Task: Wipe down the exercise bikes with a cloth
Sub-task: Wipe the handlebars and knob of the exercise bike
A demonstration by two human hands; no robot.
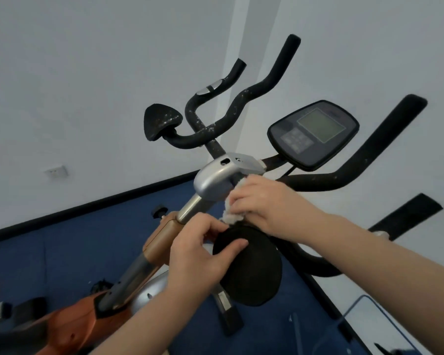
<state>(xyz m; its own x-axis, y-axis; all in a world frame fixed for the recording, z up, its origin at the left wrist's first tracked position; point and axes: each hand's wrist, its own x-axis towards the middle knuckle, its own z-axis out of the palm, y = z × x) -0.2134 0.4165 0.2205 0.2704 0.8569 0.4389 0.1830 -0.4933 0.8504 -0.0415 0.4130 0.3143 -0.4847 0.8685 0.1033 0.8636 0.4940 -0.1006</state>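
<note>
An orange and silver exercise bike (162,234) fills the view, with black foam handlebars (244,98) and a black console (314,131). My right hand (262,203) presses a crumpled white cloth (232,216) against the underside of the silver handlebar clamp (215,178). My left hand (203,249) grips the near black elbow pad (251,265), thumb on its top face. A second elbow pad (159,121) sits at the far left of the bars, flecked with white specks.
Blue carpet (49,257) covers the floor below white walls with a black skirting. A wall socket (57,171) is at the left. The bike's black base foot (232,321) stands on the carpet. A glass pane (379,324) leans at the lower right.
</note>
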